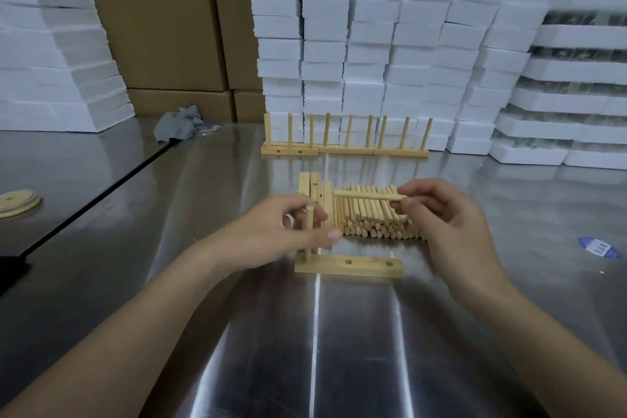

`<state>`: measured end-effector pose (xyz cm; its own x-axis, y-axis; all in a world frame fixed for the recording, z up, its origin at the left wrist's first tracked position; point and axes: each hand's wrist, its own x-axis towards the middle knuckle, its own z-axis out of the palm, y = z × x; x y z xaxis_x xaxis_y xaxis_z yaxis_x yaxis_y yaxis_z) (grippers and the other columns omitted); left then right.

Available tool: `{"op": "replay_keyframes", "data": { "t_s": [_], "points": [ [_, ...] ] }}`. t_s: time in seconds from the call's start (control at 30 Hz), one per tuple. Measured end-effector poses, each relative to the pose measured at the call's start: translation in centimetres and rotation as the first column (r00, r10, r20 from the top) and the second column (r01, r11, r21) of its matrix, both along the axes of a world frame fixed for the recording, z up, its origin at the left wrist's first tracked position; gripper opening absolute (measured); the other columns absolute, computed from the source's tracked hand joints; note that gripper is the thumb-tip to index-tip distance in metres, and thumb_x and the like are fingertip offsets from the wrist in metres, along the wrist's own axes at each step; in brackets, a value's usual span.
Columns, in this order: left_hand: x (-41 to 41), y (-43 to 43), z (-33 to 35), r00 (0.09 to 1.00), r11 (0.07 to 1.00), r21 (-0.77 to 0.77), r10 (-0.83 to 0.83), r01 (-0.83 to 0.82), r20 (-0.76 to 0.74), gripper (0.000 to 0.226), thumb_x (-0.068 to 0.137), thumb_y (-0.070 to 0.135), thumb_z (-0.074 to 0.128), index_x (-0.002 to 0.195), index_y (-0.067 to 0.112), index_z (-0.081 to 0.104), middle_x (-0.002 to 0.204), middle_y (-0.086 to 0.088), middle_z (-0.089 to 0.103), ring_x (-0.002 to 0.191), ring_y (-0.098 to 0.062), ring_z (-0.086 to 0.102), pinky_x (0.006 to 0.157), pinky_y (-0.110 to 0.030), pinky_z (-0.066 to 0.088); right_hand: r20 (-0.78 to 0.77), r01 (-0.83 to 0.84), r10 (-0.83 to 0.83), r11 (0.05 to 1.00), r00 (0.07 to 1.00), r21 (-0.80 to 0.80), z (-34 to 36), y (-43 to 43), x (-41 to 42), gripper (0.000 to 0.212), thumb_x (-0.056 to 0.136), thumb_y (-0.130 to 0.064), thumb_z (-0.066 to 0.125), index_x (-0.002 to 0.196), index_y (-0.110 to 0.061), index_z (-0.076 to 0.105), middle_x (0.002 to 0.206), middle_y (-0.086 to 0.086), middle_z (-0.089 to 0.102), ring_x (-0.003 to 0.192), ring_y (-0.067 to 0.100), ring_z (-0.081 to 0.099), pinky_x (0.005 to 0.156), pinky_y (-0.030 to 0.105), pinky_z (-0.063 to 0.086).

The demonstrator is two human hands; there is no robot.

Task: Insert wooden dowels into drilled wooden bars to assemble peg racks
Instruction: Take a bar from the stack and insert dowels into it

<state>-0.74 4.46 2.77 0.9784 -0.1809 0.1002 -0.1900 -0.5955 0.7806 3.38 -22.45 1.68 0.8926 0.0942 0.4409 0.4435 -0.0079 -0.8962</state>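
item 1: left hand, centre of frame. its fingers are curled, thumb and fingertips pinching an upright dowel near its top.
item 2: upright dowel, lower end seated in the leftmost hole of the drilled bar, which lies flat on the steel table just below centre. its other two holes are open.
item 3: right hand, right of centre. its fingers are bent, thumb and fingertips gripping the right end of a second dowel, held level above the dowel pile.
item 4: spare bars, stacked touching the pile's left side.
item 5: finished racks, in a row above centre, pegs upright, in front of white foam blocks.
item 6: grey rag, upper left; wooden discs, left edge.
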Motion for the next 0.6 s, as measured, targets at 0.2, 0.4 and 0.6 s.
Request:
{"op": "replay_keyframes", "data": {
  "t_s": [0.2,0.4,0.6],
  "points": [
    [-0.1,-0.6,0.2,0.984,0.983,-0.177,0.080,-0.051,0.158,0.042,0.081,0.068,0.079,0.114,0.041,0.078,0.104,0.010,0.075,0.082,-0.017,0.060,0.074,-0.017,0.049,0.097,-0.049,0.053,0.998,0.994,-0.037,-0.3,0.5,-0.4,0.022,0.094,-0.008,0.071,0.095,-0.030,0.074,0.097,-0.004,0.076,0.099,0.016,0.074,0.081,0.021,0.056],
    [-0.4,-1.8,0.2,0.955,0.955,-0.291,0.134,-0.054,0.264,0.012,0.089,0.031,0.083,0.100,0.027,0.085,0.091,-0.007,0.079,0.082,-0.019,0.067,0.069,-0.012,0.049,0.155,-0.063,0.068,0.997,0.986,-0.038,-0.4,0.8,-0.7,0.026,0.093,-0.003,0.074,0.093,-0.029,0.073,0.097,-0.007,0.074,0.096,0.015,0.072,0.076,0.019,0.056],
    [-0.7,-2.2,0.5,0.952,0.944,-0.325,0.149,-0.057,0.266,0.010,0.088,0.028,0.085,0.098,0.028,0.085,0.092,-0.003,0.079,0.085,-0.019,0.070,0.070,-0.017,0.053,0.150,-0.066,0.069,0.997,0.986,-0.026,-0.3,0.8,-0.8,0.028,0.091,-0.003,0.080,0.094,-0.029,0.071,0.097,-0.006,0.072,0.092,0.014,0.070,0.071,0.022,0.059]
  ]
}}
